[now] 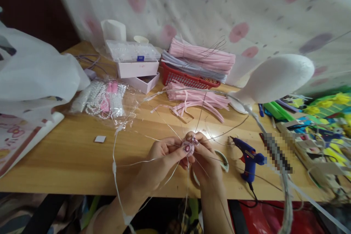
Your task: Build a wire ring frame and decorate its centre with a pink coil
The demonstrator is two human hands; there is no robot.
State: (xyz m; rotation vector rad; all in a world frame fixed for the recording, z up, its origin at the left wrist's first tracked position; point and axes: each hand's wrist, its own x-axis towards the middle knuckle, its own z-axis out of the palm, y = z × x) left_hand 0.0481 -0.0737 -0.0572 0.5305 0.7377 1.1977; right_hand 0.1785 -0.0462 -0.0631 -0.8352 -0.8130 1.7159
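Note:
A large hoop of wrapped wire (114,168) surrounds both hands, with thin wires running inward to a small pale round hub (189,147) at its middle. My left hand (167,157) pinches the hub from the left, its thumb on the front. My right hand (205,153) closes on the hub from the right, fingertips touching those of the left. The fingers hide much of the hub. Scissors with pale green handles (225,161) lie partly behind my right hand. A blue glue gun (249,157) with a small red light rests on the table to the right.
Pink stems (197,100) lie behind the hoop, before a red basket (189,76) of pink and grey stems. Bagged pearl beads (105,98) and white boxes (138,69) stand left. A white foam form (282,76) and craft pieces (329,117) are right.

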